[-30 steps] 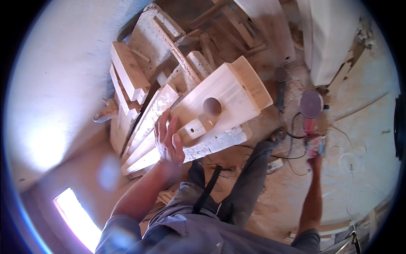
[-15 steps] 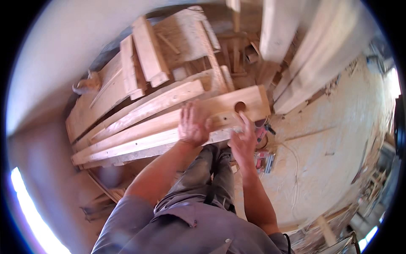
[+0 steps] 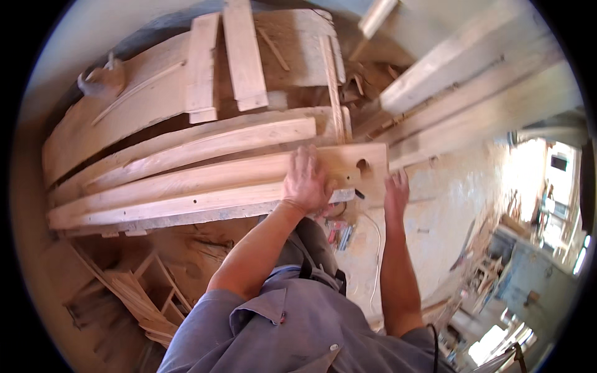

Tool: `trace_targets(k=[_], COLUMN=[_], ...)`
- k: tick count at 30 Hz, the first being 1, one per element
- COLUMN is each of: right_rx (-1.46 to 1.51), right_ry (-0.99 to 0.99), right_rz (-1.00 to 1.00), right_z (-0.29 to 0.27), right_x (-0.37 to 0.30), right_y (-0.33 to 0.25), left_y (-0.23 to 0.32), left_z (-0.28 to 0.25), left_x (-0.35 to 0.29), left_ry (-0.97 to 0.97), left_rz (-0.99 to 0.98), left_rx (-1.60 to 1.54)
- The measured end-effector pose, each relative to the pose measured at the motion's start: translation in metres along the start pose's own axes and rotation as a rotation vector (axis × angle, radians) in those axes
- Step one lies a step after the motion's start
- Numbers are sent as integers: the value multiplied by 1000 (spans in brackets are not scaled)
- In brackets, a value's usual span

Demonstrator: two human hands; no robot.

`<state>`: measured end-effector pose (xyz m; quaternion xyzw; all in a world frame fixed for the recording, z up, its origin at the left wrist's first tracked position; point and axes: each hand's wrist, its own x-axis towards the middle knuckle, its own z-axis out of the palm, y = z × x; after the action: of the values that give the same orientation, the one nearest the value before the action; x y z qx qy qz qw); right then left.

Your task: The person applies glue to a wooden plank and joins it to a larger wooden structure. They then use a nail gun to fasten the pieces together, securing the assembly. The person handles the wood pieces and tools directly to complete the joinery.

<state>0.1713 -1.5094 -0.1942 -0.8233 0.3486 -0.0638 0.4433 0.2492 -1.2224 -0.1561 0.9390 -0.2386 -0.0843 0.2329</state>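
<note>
A long, pale wooden beam point(image 3: 242, 174) lies across the bench in front of me. It has a round hole point(image 3: 362, 165) near its right end and small dark holes along its near edge. My left hand point(image 3: 306, 183) rests flat on top of it, left of the round hole, fingers stretched out and gripping nothing. Just off the beam's right end is my right hand point(image 3: 396, 196), its fingers pointing up and loosely bent; whether they touch the end face I cannot tell.
Behind the beam lies another long board point(image 3: 211, 152). Two shorter boards point(image 3: 244, 62) reach over the back of the worktop point(image 3: 146, 102). Tall planks point(image 3: 460, 74) lean at the right. A power tool point(image 3: 342, 235) and a white cord point(image 3: 377, 255) are on the floor. A wooden frame point(image 3: 165, 286) stands lower left.
My right hand has moved from beside the round hole to past the beam's right end. My left hand stays flat on the beam. The view has shifted.
</note>
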Motion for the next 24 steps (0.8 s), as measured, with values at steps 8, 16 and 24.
trace_targets(k=[8,16,24], right_rx=[-510,-459,-231], right_ry=[-30,75,201], right_rz=[-181,-141,-180], right_z=[77,74,79], right_x=[0,-10,-13], right_y=[-42,-51,-49], left_y=[2,10,-4], left_z=[3,13,23], left_x=[5,1,0], left_ry=[-17,2,10], left_rz=[-7,69,187], left_rx=[117,256,395])
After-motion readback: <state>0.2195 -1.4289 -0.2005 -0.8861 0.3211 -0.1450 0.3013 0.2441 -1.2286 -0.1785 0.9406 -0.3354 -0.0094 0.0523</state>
